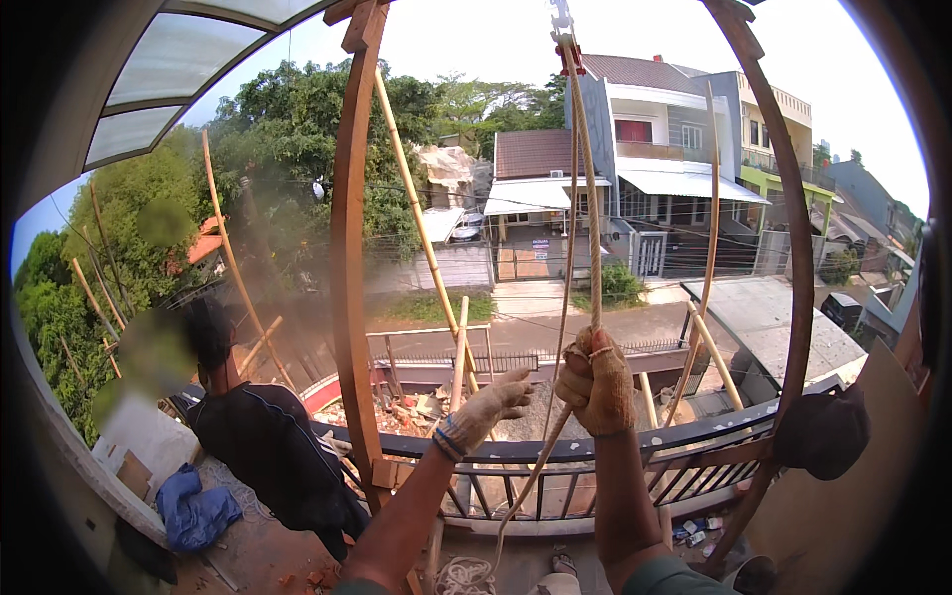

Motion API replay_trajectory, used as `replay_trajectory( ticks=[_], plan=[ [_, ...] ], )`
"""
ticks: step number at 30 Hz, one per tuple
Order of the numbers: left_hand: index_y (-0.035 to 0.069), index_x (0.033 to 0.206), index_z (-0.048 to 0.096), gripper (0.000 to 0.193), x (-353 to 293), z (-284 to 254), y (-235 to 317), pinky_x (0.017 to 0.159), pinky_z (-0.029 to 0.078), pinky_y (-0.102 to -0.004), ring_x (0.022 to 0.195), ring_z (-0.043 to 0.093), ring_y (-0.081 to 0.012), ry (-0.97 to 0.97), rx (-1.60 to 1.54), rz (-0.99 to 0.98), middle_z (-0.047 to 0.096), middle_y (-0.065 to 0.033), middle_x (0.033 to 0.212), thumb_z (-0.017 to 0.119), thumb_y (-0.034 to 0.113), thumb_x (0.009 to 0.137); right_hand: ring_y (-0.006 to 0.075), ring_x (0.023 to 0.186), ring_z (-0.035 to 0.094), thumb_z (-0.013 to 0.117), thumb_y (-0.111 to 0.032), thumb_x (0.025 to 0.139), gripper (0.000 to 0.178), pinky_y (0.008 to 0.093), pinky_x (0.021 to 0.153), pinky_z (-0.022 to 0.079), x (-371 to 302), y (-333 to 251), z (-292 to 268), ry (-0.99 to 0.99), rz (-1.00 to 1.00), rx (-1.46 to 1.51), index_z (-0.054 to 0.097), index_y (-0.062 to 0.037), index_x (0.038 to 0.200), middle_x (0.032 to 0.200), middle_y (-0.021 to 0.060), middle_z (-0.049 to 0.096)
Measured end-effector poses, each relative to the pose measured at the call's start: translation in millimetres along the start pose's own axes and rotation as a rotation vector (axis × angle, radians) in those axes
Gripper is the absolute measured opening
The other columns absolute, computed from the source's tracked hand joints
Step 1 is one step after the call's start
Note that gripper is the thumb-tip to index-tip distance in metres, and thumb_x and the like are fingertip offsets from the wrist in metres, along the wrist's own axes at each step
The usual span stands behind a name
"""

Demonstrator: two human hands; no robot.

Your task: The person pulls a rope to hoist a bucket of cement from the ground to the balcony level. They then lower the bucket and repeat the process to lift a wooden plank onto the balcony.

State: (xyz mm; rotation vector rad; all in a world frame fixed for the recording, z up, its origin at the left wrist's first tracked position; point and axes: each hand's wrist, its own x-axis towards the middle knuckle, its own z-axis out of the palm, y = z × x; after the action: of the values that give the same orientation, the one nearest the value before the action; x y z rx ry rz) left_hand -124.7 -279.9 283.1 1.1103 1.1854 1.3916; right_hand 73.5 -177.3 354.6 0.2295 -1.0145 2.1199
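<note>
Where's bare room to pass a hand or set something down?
Hand room: above the black railing, between your right hand and the right wooden post. Setting down: a small floor patch between the blue bundle and reddish fragments. Crowded: between your right and left hand, where rope hangs.

Pulley (568,50) at 12–1 o'clock: top cut off by the frame. Rope (583,149) section hidden inside right hand (597,387), 4 o'clock. Trees (268,129), 9–10 o'clock: partly blurred. Rope coil (464,575), 6 o'clock: clipped by lower edge.
</note>
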Motion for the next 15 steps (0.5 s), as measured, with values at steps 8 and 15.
replay_trajectory(
  ticks=[8,15],
  plan=[
    [0.001,0.114,0.064,0.049,203,117,316,0.058,0.056,-0.0405,0.077,0.065,-0.0251,0.300,-0.068,0.440,0.061,-0.0116,0.086,0.073,0.046,0.096,0.0068,0.049,0.036,0.055,-0.065,0.105,0.055,0.0253,0.043,0.027,-171,174,-78,0.255,-0.124,-0.466,0.044,-0.0121,0.094,0.068,-0.0036,0.040],
    [0.010,0.096,0.070,0.033,80,111,126,0.041,0.032,-0.0238,0.049,0.046,-0.0033,0.052,-0.501,0.305,0.055,0.0065,0.069,0.071,0.043,0.104,0.0409,0.096,0.071,0.060,-0.029,0.105,0.023,0.0510,0.082,0.055,-160,154,-263,-0.217,0.391,-1.646,0.065,-0.0077,0.114,0.103,0.0205,0.071]
  ],
)
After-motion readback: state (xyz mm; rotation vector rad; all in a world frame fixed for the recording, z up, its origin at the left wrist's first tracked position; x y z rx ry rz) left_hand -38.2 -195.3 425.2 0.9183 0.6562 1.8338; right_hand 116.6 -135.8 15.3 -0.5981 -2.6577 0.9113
